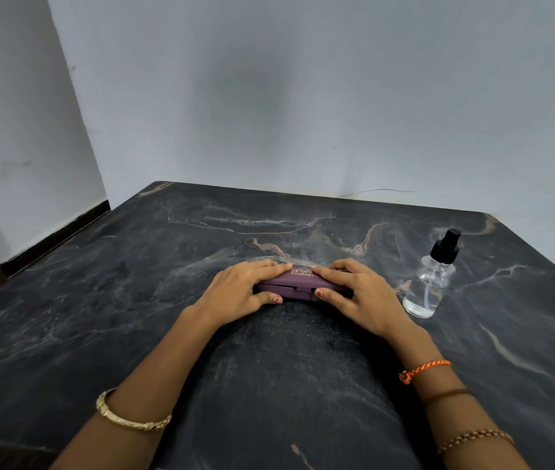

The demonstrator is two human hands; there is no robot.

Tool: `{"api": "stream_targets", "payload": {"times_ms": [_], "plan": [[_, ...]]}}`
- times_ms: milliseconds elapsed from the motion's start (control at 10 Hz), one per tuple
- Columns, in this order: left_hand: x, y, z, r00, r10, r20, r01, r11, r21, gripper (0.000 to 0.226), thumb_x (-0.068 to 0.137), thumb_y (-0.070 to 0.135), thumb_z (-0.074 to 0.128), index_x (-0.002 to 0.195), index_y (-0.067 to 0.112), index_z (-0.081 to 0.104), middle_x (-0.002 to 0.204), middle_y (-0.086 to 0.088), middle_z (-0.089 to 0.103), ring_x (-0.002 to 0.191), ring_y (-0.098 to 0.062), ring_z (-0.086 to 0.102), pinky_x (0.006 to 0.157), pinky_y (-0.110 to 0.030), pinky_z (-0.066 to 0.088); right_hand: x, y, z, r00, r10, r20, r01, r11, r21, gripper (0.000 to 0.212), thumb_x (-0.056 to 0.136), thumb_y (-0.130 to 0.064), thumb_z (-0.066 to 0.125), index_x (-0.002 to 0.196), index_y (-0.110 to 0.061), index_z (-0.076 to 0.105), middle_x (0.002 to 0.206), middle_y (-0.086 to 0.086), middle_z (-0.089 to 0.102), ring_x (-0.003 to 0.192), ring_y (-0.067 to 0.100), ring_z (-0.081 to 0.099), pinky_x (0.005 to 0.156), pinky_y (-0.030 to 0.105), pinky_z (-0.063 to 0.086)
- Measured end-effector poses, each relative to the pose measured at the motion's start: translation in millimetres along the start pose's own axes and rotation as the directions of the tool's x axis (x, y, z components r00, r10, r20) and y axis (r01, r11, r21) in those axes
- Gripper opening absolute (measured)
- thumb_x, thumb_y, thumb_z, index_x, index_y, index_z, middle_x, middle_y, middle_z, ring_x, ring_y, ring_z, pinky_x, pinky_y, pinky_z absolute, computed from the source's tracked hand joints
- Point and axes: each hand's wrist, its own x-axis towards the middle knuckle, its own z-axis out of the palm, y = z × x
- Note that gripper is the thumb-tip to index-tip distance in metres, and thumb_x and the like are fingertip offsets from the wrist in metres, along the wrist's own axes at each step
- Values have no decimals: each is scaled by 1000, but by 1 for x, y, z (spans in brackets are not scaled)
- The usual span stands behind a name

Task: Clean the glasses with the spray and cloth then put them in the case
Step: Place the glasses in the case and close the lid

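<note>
Case: closed, frame centre, long axis left-right; left hand and right hand clasp its ends.

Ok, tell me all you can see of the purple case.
The purple case is a flat, oblong hard shell, matte like plastic, with partly covered light lettering on its lid. It lies shut on the dark marble table. The left hand and right hand grip its ends, thumbs on the front seam.

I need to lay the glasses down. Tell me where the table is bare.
Bare: the whole stretch left of the left hand, and the strip behind the case toward the wall. Crowded: between the right hand and the spray bottle.
</note>
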Motion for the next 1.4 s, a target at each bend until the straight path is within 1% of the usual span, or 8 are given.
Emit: {"api": "stream_targets", "payload": {"times_ms": [100,200,300,400,500,700,1100,1400], "plan": [[0,0,1,1000,2,-4,-2,1000,1,57,79,29,68,131,29,45,132,3,54,122,-19,48,99,-41,41,-1,0,0,1000,5,2,-5,1000,-1,42,88,-43,51,129,-34,50,121,-5,52,110,14,49,84,31,45],[1,-1,2,1000,16,-7,-15,1000,10,57,79,28,68,131,25,46,130,0,56,124,-20,45,102,-36,34,-1,0,0,1000,13,4,-13,1000,2,43,88,-44,51,129,-34,49,122,-5,52,110,14,49,86,33,46],[1,-1,1,1000,2,11,-2,1000,-17,57,80,26,67,132,26,45,130,0,56,124,-19,45,101,-37,36,0,-1,0,1000,16,5,-16,1000,12,43,88,-44,51,129,-34,49,121,-5,52,110,14,49,87,35,47],[2,0,1,1000,5,18,-5,999,-32,56,80,24,67,132,24,46,127,-1,58,119,-21,49,98,-40,41,0,-1,0,1000,17,9,-17,1000,15,42,88,-44,51,129,-34,49,121,-5,52,110,14,48,87,35,46],[3,0,2,1000,7,23,-7,1000,-25,56,80,24,67,132,24,45,127,0,57,119,-20,49,97,-42,42,0,-1,0,1000,20,10,-20,1000,15,42,88,-44,51,129,-34,49,121,-5,52,110,14,48,87,35,46],[4,-1,2,999,-2,37,2,1000,-12,56,81,25,66,133,25,44,128,3,56,119,-19,47,98,-43,40,0,-2,0,1000,17,5,-17,1000,6,43,88,-44,51,129,-34,49,120,-5,52,109,13,49,86,34,47],[3,2,2,1000,-12,19,12,1000,12,55,82,24,65,133,26,44,132,1,53,122,-19,44,101,-40,37,-1,-3,-1,1000,10,12,-10,1000,-8,44,88,-45,50,131,-33,48,121,-4,51,109,13,48,85,32,46],[4,3,2,999,-20,29,18,999,40,56,83,24,64,134,26,42,133,1,52,123,-20,43,101,-41,37,0,-3,0,1000,6,13,-6,1000,-16,44,88,-45,49,131,-33,47,122,-4,51,110,14,48,85,32,46]]}}
